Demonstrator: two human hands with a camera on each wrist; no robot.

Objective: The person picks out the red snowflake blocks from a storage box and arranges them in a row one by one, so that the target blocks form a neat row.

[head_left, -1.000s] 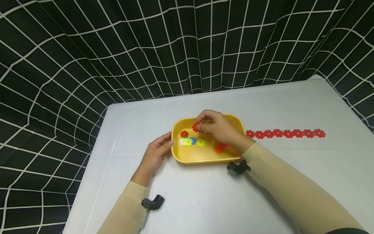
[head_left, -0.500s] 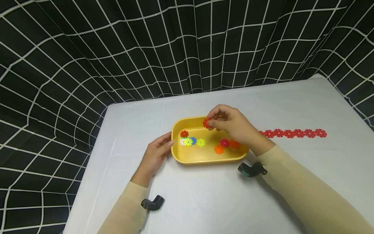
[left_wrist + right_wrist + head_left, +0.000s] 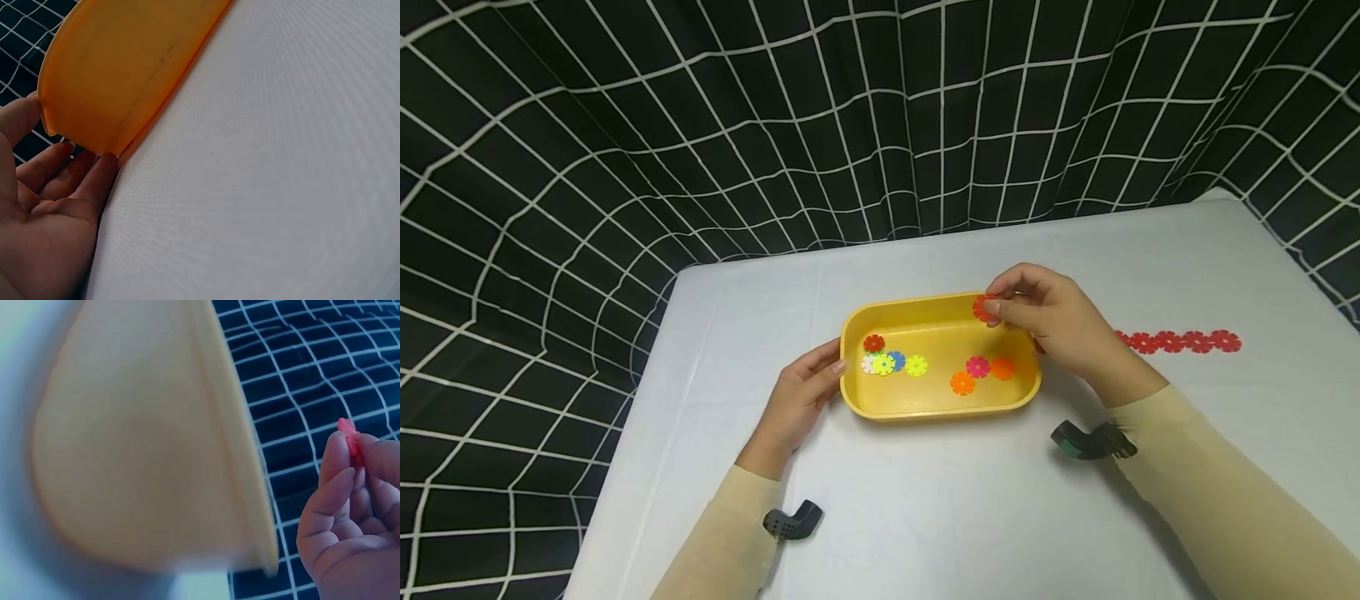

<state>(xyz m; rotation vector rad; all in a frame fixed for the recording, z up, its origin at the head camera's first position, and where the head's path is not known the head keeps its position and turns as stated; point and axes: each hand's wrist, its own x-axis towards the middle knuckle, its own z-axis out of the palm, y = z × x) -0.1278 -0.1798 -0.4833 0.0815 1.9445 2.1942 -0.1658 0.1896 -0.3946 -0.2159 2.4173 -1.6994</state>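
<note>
The yellow tray [image 3: 940,411] lies on the white table with flower-shaped notched plastic discs in it. My left hand [image 3: 797,400] holds its left end, thumb at the rim; the left wrist view shows the fingertips [image 3: 107,164] against the outer end wall. Over the tray's far right corner, my right hand [image 3: 1052,321] pinches a red notched disc [image 3: 982,308] between thumb and fingers. In the right wrist view this red disc [image 3: 347,430] appears nearly edge-on, partly covered by the fingers. To the right, a row of red notched discs [image 3: 1197,341] lies on the cloth, its left part hidden behind the right hand.
At the tray's left are a red disc [image 3: 873,342] and white, yellow and blue ones; a yellow-green disc [image 3: 917,366] lies near the middle. A pink disc [image 3: 977,367] and two orange discs [image 3: 962,383] are on the right. A black gridded curtain [image 3: 880,125] surrounds the table.
My right hand has moved right with the red disc, from above the tray's middle to its far right corner, uncovering the pink and orange discs. The left hand has stayed at the tray.
</note>
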